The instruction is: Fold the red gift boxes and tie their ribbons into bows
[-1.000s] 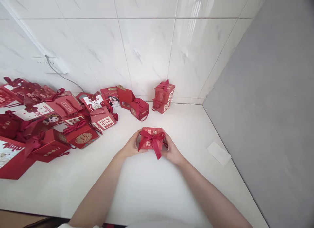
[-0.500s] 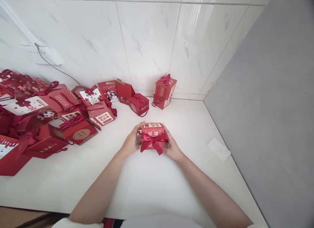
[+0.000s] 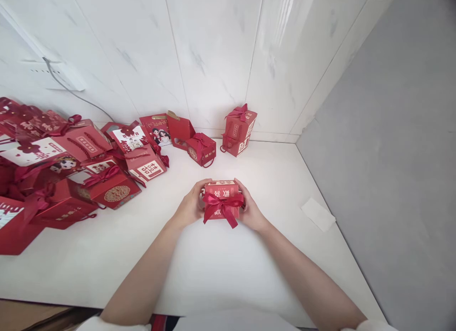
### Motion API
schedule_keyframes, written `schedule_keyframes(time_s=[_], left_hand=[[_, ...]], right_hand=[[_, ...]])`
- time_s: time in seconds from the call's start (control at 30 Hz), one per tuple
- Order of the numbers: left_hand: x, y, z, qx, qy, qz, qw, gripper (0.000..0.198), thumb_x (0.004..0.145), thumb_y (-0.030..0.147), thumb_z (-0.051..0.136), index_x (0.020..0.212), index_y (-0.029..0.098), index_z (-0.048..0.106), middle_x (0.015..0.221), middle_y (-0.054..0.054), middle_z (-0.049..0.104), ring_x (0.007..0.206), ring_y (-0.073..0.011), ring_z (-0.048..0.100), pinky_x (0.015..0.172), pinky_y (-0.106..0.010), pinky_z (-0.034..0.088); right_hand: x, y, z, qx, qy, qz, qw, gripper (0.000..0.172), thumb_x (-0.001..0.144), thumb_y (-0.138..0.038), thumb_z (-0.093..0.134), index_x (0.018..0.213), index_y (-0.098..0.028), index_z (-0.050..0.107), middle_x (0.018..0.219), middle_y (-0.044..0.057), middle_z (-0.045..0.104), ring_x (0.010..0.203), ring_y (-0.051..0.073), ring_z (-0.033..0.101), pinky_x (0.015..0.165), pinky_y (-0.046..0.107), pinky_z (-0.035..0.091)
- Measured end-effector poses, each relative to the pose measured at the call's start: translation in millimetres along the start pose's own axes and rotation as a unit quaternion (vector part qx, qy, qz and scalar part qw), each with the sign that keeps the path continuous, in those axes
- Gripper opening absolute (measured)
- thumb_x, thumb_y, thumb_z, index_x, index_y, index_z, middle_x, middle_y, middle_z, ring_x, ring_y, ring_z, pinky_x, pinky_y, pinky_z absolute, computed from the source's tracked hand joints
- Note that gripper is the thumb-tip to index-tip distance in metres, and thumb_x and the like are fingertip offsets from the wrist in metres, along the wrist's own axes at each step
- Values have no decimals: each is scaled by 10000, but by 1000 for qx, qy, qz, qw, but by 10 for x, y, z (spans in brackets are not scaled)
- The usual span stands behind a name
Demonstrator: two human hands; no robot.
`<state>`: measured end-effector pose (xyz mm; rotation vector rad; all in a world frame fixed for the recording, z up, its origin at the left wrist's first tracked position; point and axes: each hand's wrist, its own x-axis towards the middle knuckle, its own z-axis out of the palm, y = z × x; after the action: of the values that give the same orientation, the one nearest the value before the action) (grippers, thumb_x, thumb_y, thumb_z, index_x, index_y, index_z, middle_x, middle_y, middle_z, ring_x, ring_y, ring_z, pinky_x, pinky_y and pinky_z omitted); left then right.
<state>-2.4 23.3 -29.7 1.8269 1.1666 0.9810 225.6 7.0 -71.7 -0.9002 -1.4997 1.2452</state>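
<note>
Box (image 3: 223, 193) squarely between left hand (image 3: 191, 205) and right hand (image 3: 252, 208), both grips closed on its sides (bow (image 3: 223, 205) facing near).

Pale-lettered red box (image 3: 228, 190), crimson bow (image 3: 223, 205)

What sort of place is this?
Probably a home or small workroom, can't tell which: a white table against a tiled wall, a socket panel on that wall, and red gift boxes heaped at the left.
</note>
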Motion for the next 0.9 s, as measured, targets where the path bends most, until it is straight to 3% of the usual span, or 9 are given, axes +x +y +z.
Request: schedule_keyframes(time_s=[0.13,0.33,0.43,0.53,0.63,0.7,0.77,0.83,0.9], left_hand=[[-26,-7,-38,65,-53,11,996,898,638,342,812,1418,295,369,1403,-97,530,1180,-294,598,953,-420,518],[9,-7,1,42,-79,-38,995,948,655,458,816,1454,231,358,1356,-115,575,1181,-309,605,945,-401,527],[-75,226,-134,126,-82,-19,988,817,739,476,753,1434,217,410,1467,-126,477,1311,-307,509,1060,-403,462],[-453,701,-440,285,-3,-15,958,618,904,457,573,1464,288,374,1527,-52,419,1394,-243,425,1163,-394,354],[-1136,1203,-805,414,129,-75,898,569,907,509,542,1424,310,413,1459,-18,507,1342,-235,489,1134,-378,391],[-1683,1408,-1029,483,213,-173,832,522,904,538,514,1379,332,460,1396,-1,566,1248,-250,573,1055,-386,465],[-2225,1470,-1209,544,289,-291,732,538,884,597,482,1351,329,491,1366,-12,590,1172,-289,619,959,-435,526],[-2677,1425,-1314,572,331,-399,636,646,830,660,485,1319,241,528,1359,-94,590,1212,-353,583,928,-511,534],[-2964,1341,-1319,544,294,-492,613,731,806,678,483,1317,158,529,1344,-153,592,1214,-350,582,946,-500,533]], right_hand=[[-6,-10,12,-13,13,-6,1000,990,703,-292,830,1494,-370,239,1497,102,374,1290,283,515,1038,452,480],[-10,22,47,10,16,47,999,968,640,-292,862,1425,-311,295,1312,104,550,1090,260,629,934,452,543],[-25,59,59,10,35,68,997,958,612,-315,877,1394,-298,325,1333,115,533,1099,263,628,927,455,550],[-61,98,51,1,30,72,997,936,612,-340,872,1387,-288,348,1356,124,523,1139,274,613,966,476,528],[-107,139,21,-14,25,80,996,941,603,-346,872,1391,-278,362,1359,124,526,1171,285,594,999,491,503],[-135,161,0,-18,27,89,995,950,596,-352,873,1395,-276,366,1356,118,529,1181,291,587,1009,496,496],[-158,168,-14,-24,32,103,994,949,590,-363,872,1395,-277,376,1350,110,530,1189,297,581,1019,505,486],[-175,150,-18,-32,36,120,992,950,579,-370,875,1389,-276,389,1338,106,536,1186,305,578,1015,513,485],[-189,107,-12,-41,36,132,990,953,566,-359,880,1385,-272,400,1331,105,540,1177,308,580,1008,510,490]])
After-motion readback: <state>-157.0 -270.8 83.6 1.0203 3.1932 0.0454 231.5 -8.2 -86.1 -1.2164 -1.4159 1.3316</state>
